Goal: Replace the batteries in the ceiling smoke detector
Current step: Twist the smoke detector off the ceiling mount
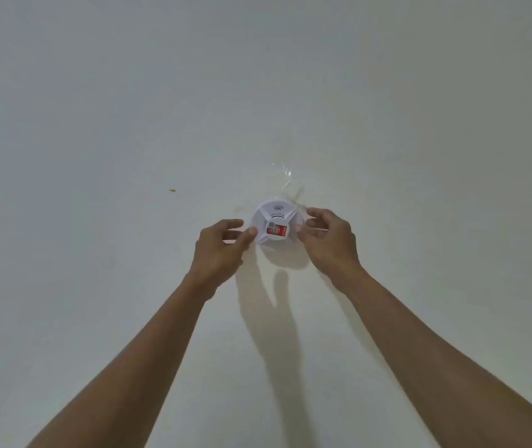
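A white round smoke detector [276, 226] with a red label on its face sits on the pale ceiling [258, 92], held by strips of clear tape [285, 176]. My left hand [222, 250] is at its left side, fingers curled and apart, with the thumb tip touching the detector's left rim. My right hand [331, 240] is at its right side, also with fingers spread; its thumb tip reaches the right rim. Neither hand closes around the detector. No batteries are in view.
A small brownish mark [171, 190] is on the ceiling to the left. Shadows of my arms and the detector fall on the ceiling below the detector. Both forearms reach up from the bottom corners.
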`<state>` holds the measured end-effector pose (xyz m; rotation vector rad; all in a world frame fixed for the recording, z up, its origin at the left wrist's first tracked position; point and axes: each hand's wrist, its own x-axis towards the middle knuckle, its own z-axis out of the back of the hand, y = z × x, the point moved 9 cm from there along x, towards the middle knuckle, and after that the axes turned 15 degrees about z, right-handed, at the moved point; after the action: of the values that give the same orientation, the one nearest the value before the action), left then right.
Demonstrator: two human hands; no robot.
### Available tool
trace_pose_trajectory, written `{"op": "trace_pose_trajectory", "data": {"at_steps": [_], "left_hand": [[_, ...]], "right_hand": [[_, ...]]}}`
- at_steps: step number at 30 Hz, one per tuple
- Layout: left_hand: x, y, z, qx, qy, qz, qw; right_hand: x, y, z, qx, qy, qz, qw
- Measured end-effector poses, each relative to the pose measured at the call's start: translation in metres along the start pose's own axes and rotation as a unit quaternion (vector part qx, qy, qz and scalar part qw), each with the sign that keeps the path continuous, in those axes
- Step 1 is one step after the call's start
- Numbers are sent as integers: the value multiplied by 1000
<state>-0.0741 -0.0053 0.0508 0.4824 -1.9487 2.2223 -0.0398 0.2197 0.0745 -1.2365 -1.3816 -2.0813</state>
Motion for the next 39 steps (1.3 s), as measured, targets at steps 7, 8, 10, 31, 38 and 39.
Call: {"op": "trace_pose_trajectory", "data": {"at_steps": [7, 8, 10, 31, 38, 39], "left_hand": [[12, 1, -14, -40, -8, -6, 999], [13, 1, -14, -43, -11, -7, 999], [16, 1, -15, -52, -14, -5, 999], [-79, 49, -18, -157, 92, 22, 983], [-141, 157, -26, -167, 85, 127, 974], [-150, 172, -29, -166, 85, 141, 972]], "right_hand": [[-3, -17, -8, 20, -37, -4, 999], [-2, -20, -9, 28, -40, -7, 999], [-1, -24, -11, 44, -45, -16, 998], [-110, -30, -12, 213, -7, -89, 973], [-237, -92, -30, 288, 33, -216, 932], [-254, -100, -33, 303, 38, -240, 922]]}}
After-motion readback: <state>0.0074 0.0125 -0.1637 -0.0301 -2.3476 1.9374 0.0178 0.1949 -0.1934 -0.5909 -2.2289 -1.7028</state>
